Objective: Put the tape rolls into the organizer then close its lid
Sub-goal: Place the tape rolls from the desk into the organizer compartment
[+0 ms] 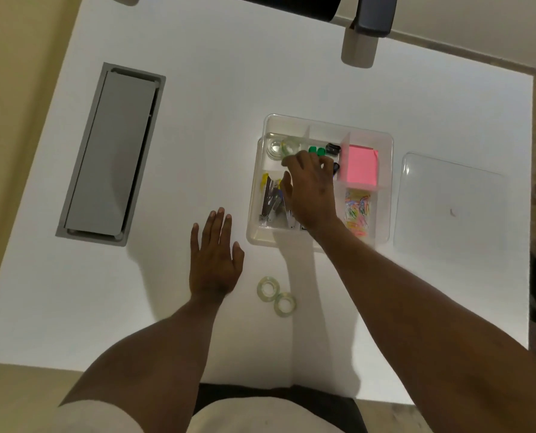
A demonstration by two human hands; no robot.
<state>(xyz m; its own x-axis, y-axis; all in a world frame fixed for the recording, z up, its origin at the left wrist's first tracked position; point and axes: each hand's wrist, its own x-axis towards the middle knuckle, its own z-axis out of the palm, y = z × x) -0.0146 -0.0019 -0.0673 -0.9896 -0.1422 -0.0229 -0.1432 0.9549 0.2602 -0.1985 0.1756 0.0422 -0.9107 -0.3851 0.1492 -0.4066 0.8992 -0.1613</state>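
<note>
Clear plastic makes up the organizer [382, 142], a divided box sitting on the white table [198, 135] under and around the right hand [310, 189]. No brand, label or readable writing shows on anything here.

That right hand reaches over the middle of the organizer, fingers spread and loosely curled, with nothing visibly held. Just beyond its fingertips, in the far-left compartment, lie two clear tape rolls [284, 146], flat or nearly so, their holes facing upward; they overlap or touch. Beside the fingertips are green items [317, 150] and a small black item [333, 148]. Right of the hand sits a pink sticky-note pad [362, 167], and below it a heap of coloured paper clips [358, 210]. Left of the hand, a compartment holds metal stationery that is too blurred to name.

The left hand [213, 260] rests palm down and flat on the table, fingers extended and pointing away from the person, gripping nothing. Between the two forearms, just right of the left wrist, two more tape rolls [276, 295] lie flat on the table, touching each other, holes up, the pair lined up diagonally from near-right to far-left.

The clear lid [447, 207] lies flat on the table, well to the right of the right hand, apart from the organizer, its long axis running away from the person.
</note>
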